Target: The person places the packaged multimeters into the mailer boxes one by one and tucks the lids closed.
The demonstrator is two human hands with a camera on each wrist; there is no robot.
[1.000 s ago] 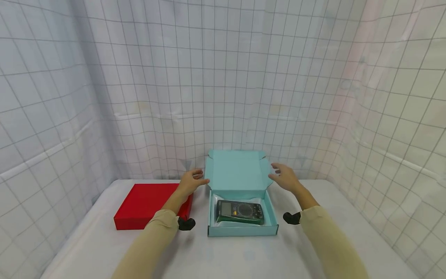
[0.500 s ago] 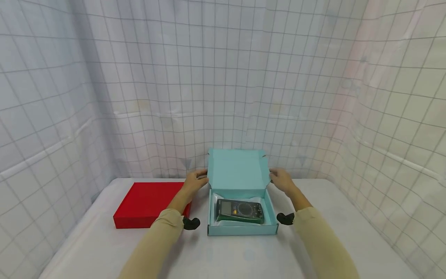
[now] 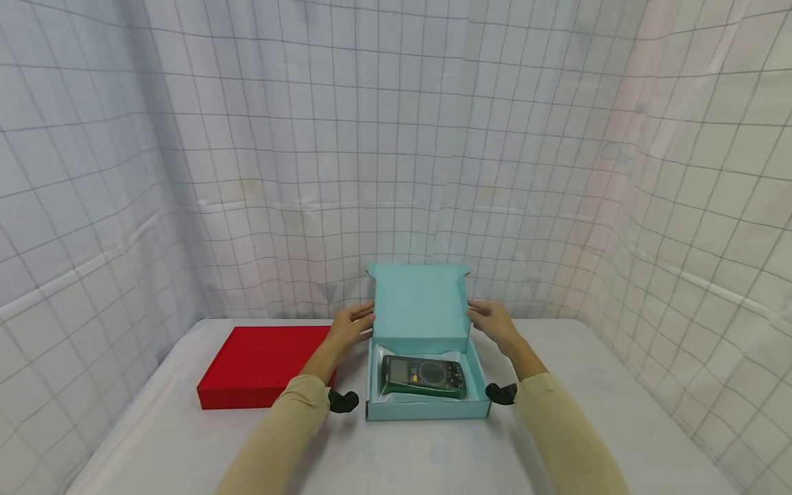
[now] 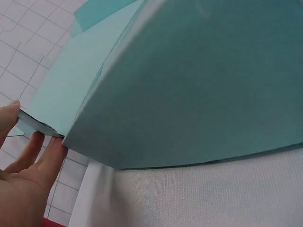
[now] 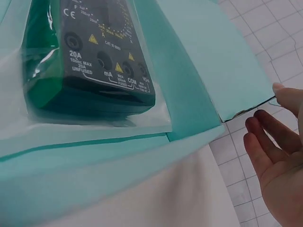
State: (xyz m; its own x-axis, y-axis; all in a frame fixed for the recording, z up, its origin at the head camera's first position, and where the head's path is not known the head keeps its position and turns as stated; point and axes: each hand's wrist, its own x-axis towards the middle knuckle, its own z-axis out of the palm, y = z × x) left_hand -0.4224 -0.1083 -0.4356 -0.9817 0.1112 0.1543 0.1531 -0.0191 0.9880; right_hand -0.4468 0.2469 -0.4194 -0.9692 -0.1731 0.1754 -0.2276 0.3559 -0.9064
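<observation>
In the head view a light-blue cardboard mailer box [image 3: 427,410] stands on the table with its lid [image 3: 421,302] raised. Inside lies a dark green multimeter [image 3: 423,376] in a clear plastic bag [image 5: 161,113]. My left hand [image 3: 349,328] is at the lid's left side flap [image 4: 38,124], thumb at its edge and fingers against its outer side. On the opposite side, my right hand [image 3: 495,324] touches the right side flap [image 5: 236,113] with thumb and fingertips. Fingers of both hands are mostly straight. The lid's back is hidden.
A flat red box [image 3: 266,364] lies left of the mailer box, partly behind my left forearm. White cloth covers the table [image 3: 421,460]. A white curtain with a grid pattern [image 3: 421,151] hangs behind and on both sides.
Both hands have moved inward from beside the lid to its side flaps. The flaps, spread outward before, are now folded in along the lid's sides. The multimeter has stayed in place.
</observation>
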